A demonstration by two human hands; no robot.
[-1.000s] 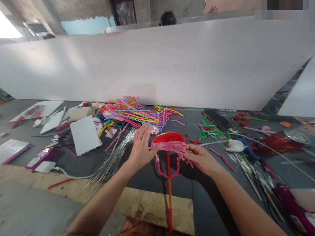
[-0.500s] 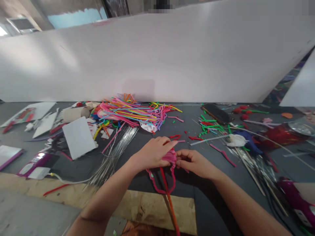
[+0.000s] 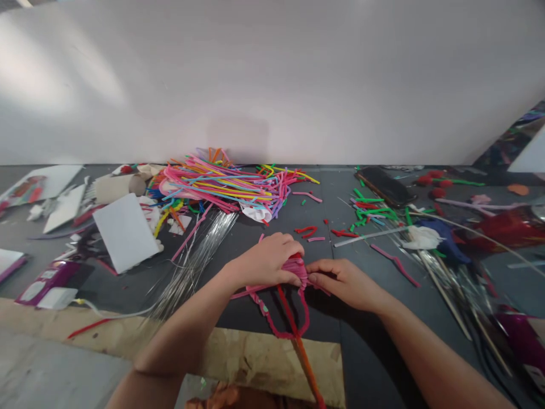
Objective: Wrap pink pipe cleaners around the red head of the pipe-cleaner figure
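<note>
Over the dark table, my left hand (image 3: 267, 261) is closed round a pink pipe-cleaner piece (image 3: 298, 270), thumb below and fingers on top. That piece looks wound in tight rows, and a pink loop (image 3: 284, 334) hangs from it towards me. A red and orange pipe-cleaner stem (image 3: 303, 360) runs from under it to the bottom edge. My right hand (image 3: 336, 279) pinches at the piece's right side with thumb and forefinger; a short pink end shows below those fingers. What lies under the left palm is hidden.
A heap of coloured pipe cleaners (image 3: 221, 184) lies ahead, beside a bundle of thin wires (image 3: 196, 264). A white card (image 3: 126, 233) is on the left. Green and red scraps (image 3: 370, 211), a dark phone (image 3: 385, 186) and a red can (image 3: 502, 233) are on the right.
The view has tipped down slightly. Both hands stay on the pink piece; a pink strand now shows to the left, under my left wrist.
</note>
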